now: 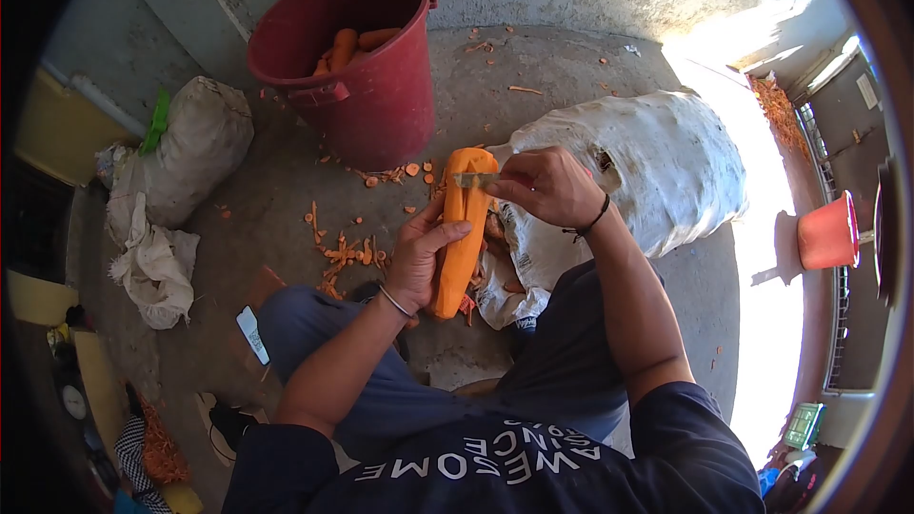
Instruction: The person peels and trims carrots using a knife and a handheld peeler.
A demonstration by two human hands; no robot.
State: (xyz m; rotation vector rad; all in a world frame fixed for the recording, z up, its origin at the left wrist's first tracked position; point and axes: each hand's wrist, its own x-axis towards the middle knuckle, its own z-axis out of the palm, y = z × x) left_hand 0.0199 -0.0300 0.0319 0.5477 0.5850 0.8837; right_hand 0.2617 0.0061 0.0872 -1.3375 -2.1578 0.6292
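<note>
A large peeled carrot (459, 266) stands nearly upright in front of me, its thick end away from me. My left hand (415, 259) is wrapped round its left side, with the thumb lying across the front. In my right hand (547, 187) I pinch a small knife (472, 180). Its flat metal blade lies across the upper part of the carrot, where a dark lengthwise groove shows just below it. Most of the knife's handle is hidden by my fingers. Carrot peelings and cut ends (357, 252) litter the floor beyond my left hand.
A dark red bucket (367, 105) with carrots inside stands ahead, left of centre. To the right lies a big white sack (638, 167), open towards me. More sacks (205, 148) rest at the left wall. A phone (252, 334) is beside my left knee; an orange bucket (826, 234) is far right.
</note>
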